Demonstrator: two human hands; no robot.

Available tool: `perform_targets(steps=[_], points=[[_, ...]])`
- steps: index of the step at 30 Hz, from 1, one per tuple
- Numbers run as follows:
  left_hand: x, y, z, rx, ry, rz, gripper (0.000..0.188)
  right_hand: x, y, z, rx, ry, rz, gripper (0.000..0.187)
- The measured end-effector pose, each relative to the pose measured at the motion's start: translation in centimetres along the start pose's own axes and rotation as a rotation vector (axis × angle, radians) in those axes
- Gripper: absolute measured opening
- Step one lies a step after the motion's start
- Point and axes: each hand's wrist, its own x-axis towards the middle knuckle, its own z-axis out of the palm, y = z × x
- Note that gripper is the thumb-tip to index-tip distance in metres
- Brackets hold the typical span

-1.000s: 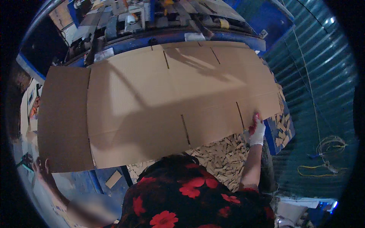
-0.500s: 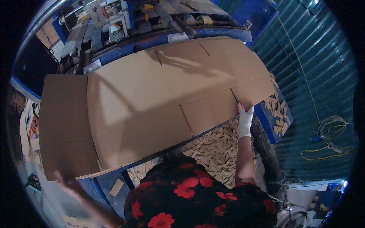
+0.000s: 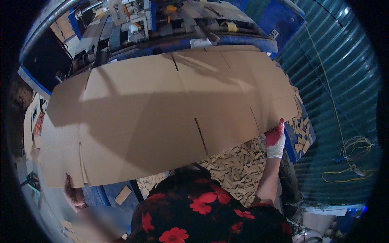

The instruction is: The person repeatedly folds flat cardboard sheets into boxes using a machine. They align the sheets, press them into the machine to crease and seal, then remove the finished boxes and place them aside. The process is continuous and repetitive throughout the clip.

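A wide brown cardboard sheet with dark slots and crease lines spans the view in front of me, its surface slightly bowed. My right hand, in a white glove with a red palm, grips its near right corner, thumb at the edge. Around the near left edge, my left hand is closed, and part of its fingers is hidden by the sheet. A blurred patch covers some of the left forearm. Along the far side, the edge of another cardboard piece shows behind the sheet.
Behind the sheet stands a blue machine with rollers. Many small cardboard offcuts lie heaped below the near edge; more offcuts rest on a blue surface at right. A green corrugated wall with hanging wire closes the right side.
The sheet's left end has changed from a dark, angled flap to a lighter, raised panel. My left hand has come up onto its near edge. My right hand has moved slightly right and nearer.
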Motion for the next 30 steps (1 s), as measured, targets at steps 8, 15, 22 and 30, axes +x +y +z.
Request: perform_targets(steps=[8, 15, 22, 30], points=[[2.3, 2.1, -1.2, 0.035, -0.047, -0.015, 0.037, -0.6, -0.5, -0.5, -0.202, 0.139, -0.034, 0.045], [1.1, 7.8, 5.4, 0.028, 0.077, 0.085, 0.040, -1.6, -4.0, 2.3, -0.581, 0.051, -0.310, 0.032], [4.3, 9.1, 2.9, 0.096, -0.065, 0.080, 0.038, 0.4, -4.2, 6.0, -0.261, 0.182, -0.423, 0.023], [6.4, 8.6, -2.7, 0.281, -0.127, 0.076, 0.042, 2.9, -4.0, 6.8, 0.295, -0.107, -0.108, 0.032]])
